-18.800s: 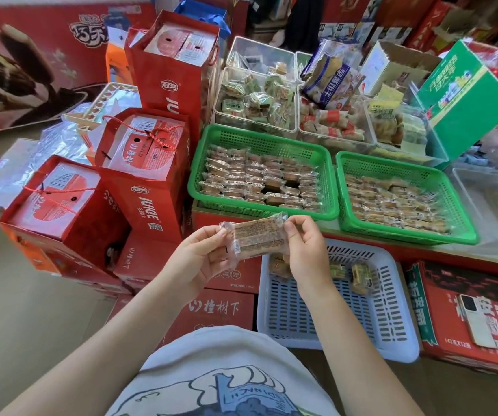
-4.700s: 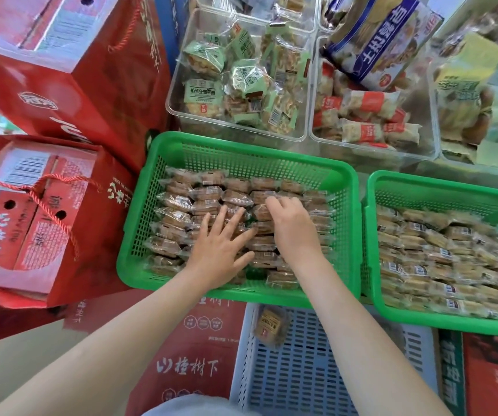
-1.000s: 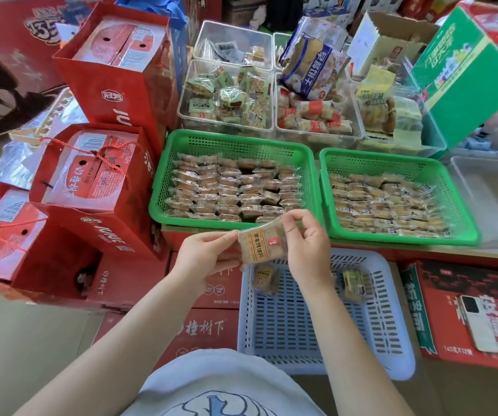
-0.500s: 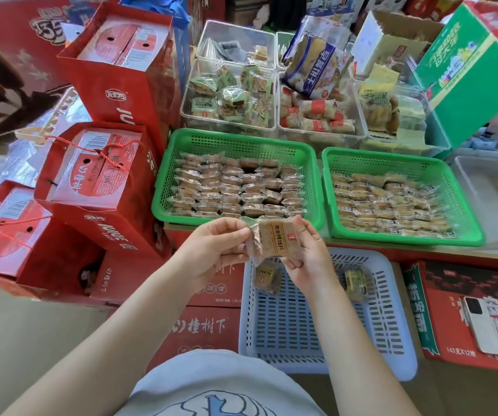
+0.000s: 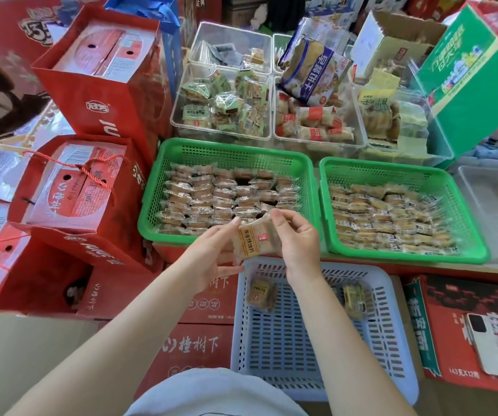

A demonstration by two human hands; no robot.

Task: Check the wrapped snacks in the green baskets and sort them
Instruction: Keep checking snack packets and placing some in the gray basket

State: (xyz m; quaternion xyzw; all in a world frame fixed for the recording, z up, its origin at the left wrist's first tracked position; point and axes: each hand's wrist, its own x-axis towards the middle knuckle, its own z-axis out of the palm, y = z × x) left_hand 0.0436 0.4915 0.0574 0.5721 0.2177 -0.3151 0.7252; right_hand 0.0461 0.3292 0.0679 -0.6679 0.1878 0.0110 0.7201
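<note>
Left hand [image 5: 211, 253] and right hand [image 5: 297, 244] pinching one wrapped snack [image 5: 252, 243] between them, above near rim of left green basket [image 5: 151, 211], over white basket [image 5: 392, 295] holding two packets, right green basket [image 5: 476, 235] full beside

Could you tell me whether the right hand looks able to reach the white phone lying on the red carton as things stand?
Probably not right away: the right hand and the left hand both pinch a wrapped snack. The path to the phone, across the white basket, looks unobstructed otherwise.
</note>
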